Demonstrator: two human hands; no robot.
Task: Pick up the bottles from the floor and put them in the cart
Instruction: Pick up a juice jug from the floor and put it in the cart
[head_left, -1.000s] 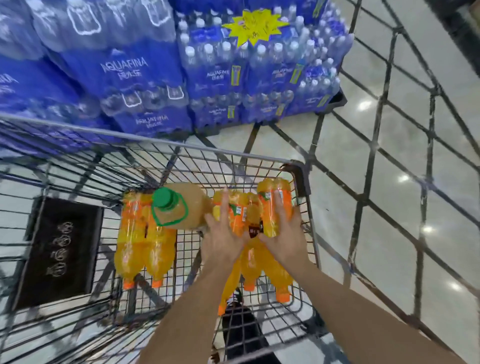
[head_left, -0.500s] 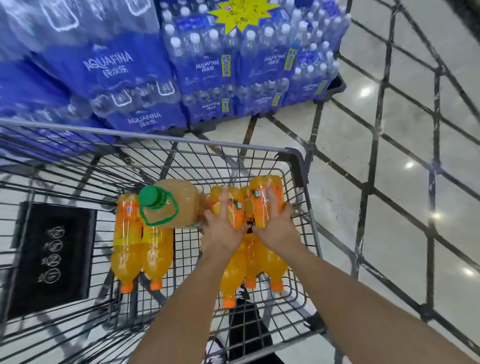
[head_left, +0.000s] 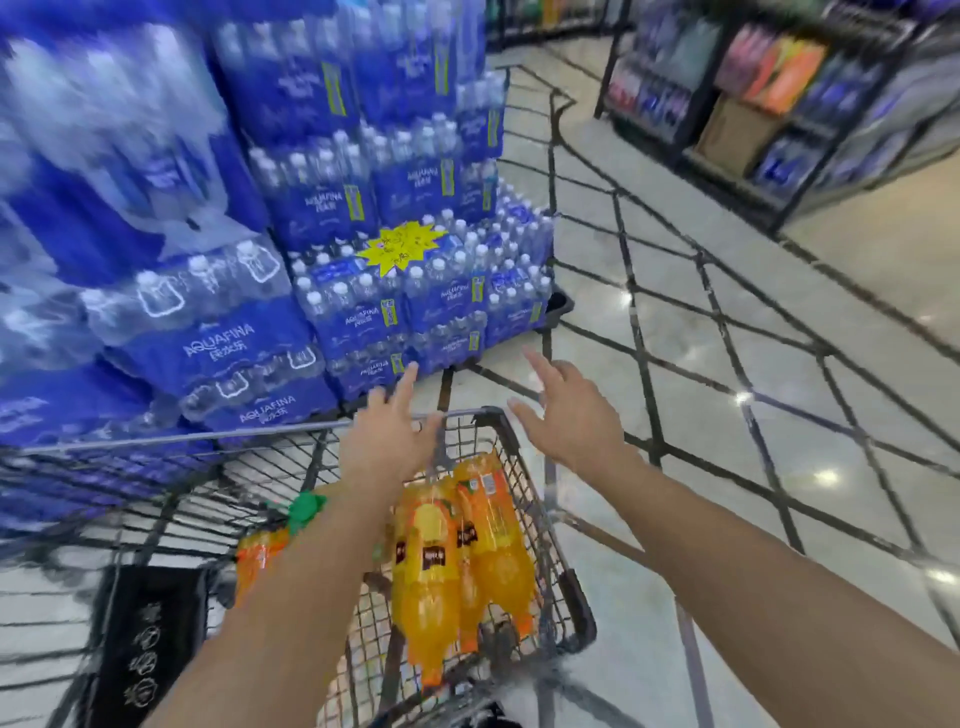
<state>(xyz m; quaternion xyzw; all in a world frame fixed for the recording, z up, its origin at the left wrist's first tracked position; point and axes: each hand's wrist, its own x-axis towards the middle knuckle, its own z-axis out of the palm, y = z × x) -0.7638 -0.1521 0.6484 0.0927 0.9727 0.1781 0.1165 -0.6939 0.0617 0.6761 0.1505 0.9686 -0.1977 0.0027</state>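
A pack of orange soda bottles (head_left: 452, 561) lies in the right end of the wire cart (head_left: 156, 439). Another orange pack (head_left: 257, 558) lies further left, partly hidden by my left forearm. A green-capped jug (head_left: 306, 509) peeks out beside that forearm. My left hand (head_left: 395, 436) hovers over the cart's far rim, fingers spread, holding nothing. My right hand (head_left: 566, 415) is raised just outside the cart's right corner, also open and empty.
Stacked blue shrink-wrapped water packs (head_left: 363, 218) rise right behind the cart on a pallet. A black mat (head_left: 145, 639) lies under the cart at the left. Shelving with drinks (head_left: 753, 98) stands at the far right across shiny tiled floor (head_left: 727, 322).
Both hands let go of the orange bottle pack and lifted up and away above the cart's rim. The view tilted upward, showing the aisle and shelves.
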